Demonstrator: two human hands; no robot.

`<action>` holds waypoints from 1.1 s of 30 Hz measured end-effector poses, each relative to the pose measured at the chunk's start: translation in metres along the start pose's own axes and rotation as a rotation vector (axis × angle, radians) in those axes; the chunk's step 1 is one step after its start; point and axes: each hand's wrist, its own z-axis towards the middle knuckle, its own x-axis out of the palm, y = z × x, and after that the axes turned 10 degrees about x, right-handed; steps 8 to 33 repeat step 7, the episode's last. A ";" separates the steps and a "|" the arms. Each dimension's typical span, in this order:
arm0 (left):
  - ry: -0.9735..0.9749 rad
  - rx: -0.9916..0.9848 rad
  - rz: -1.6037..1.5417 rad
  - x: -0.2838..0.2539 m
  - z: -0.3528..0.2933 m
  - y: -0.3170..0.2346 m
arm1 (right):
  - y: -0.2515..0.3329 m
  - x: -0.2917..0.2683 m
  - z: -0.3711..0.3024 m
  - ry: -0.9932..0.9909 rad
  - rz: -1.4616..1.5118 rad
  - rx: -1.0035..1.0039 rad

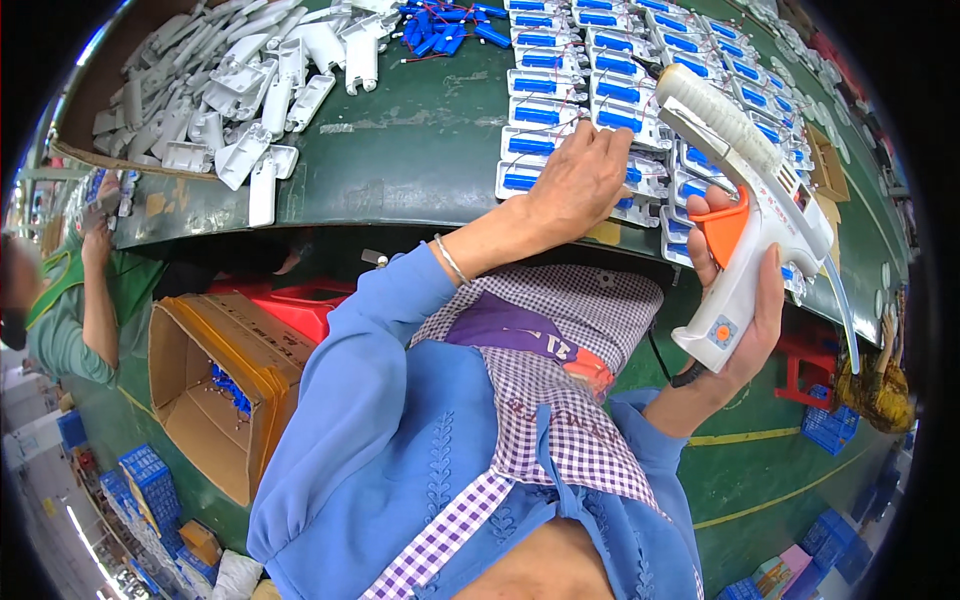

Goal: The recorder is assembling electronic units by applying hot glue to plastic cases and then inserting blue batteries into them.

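Observation:
My right hand (762, 315) is wrapped round the handle of a white hot glue gun (728, 285), fingers by its orange trigger (728, 235). The gun's nozzle points up and left over rows of white plastic casings (508, 112), which have blue cylindrical batteries (541, 115) with thin wires in them. Among the nearest casings is my left hand (578, 190), its fingers bent and pressed together at the edge of a casing. What those fingertips pinch, if anything, is hidden. A clear glue stick (843, 310) trails from the gun's back.
Loose white casings (240, 95) lie heaped at the left of the green table (400, 160), with a pile of blue batteries (440, 30) at the back. A cardboard box (265, 350) stands below left, near a red stool (295, 305). Another person (85, 300) works at the far left.

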 end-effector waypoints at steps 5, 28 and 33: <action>-0.009 -0.066 0.025 -0.001 -0.002 -0.002 | -0.002 0.000 0.002 0.001 -0.012 0.024; 0.036 -0.032 0.043 0.002 -0.003 0.002 | -0.002 0.000 0.002 0.002 -0.038 0.030; 0.036 -0.032 0.043 0.002 -0.003 0.002 | -0.002 0.000 0.002 0.002 -0.038 0.030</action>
